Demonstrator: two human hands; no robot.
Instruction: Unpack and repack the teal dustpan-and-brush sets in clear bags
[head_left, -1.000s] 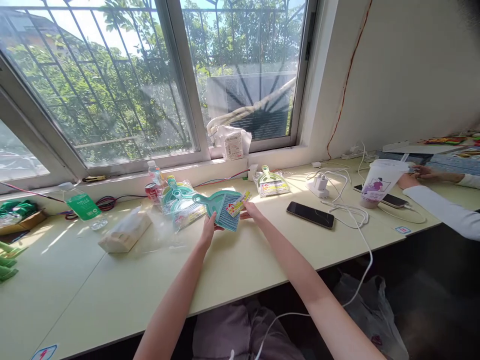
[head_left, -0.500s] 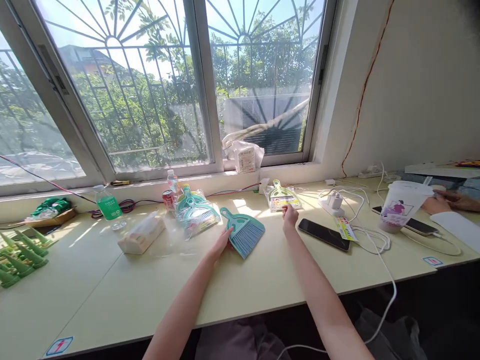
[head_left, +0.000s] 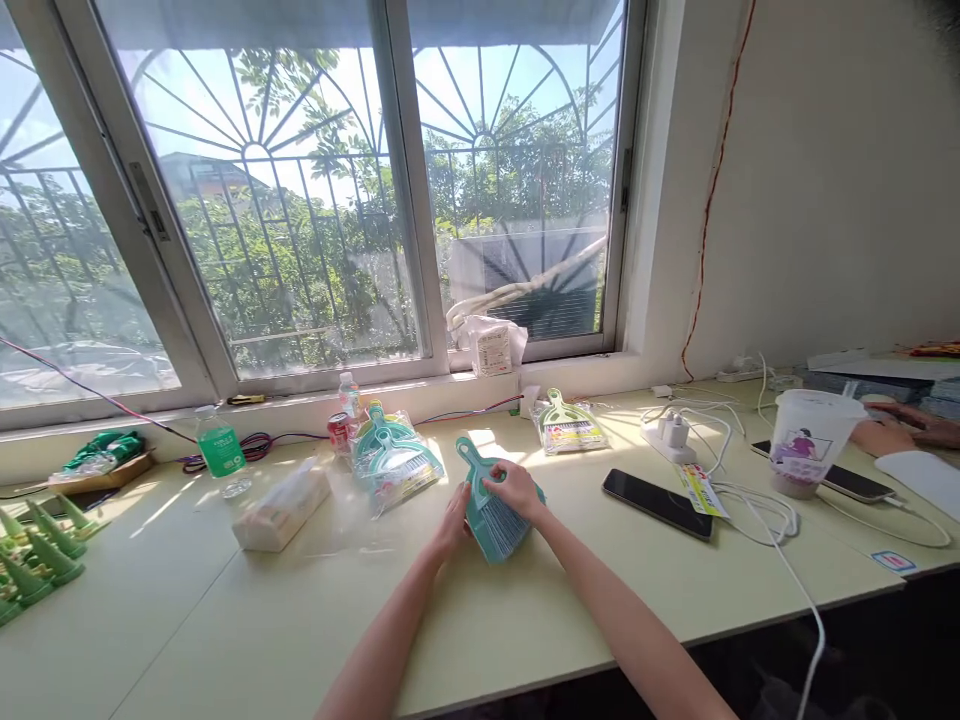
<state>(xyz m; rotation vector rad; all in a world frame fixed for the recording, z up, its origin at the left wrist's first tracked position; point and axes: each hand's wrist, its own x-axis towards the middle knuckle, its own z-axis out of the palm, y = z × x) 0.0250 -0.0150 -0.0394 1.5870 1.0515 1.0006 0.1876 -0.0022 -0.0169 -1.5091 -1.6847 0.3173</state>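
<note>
A teal dustpan (head_left: 482,535) with a matching hand brush (head_left: 506,528) nested in it is on the table in front of me, handle end away from me, grey-blue bristles towards me. My left hand (head_left: 454,522) is closed on the dustpan's left edge, some fingers hidden beneath it. Over the top of the set, my right hand (head_left: 517,488) is closed with thumb and fingertips on the brush near its neck. To the left lie more teal dustpan sets (head_left: 397,455) in clear plastic. Beyond my right hand is a light green brush set (head_left: 570,428) in its bag.
A tissue pack (head_left: 281,508), green-labelled bottle (head_left: 220,448) and red can (head_left: 340,433) stand left. On the right are a black phone (head_left: 657,503), charger with white cables (head_left: 675,432) and plastic cup (head_left: 812,440). Another person's hands (head_left: 892,432) are at the far right. Green cones (head_left: 52,535) stand far left.
My right hand has come left from the bagged green set onto the teal brush. The teal set has shifted slightly towards me. My view has tilted up a little.
</note>
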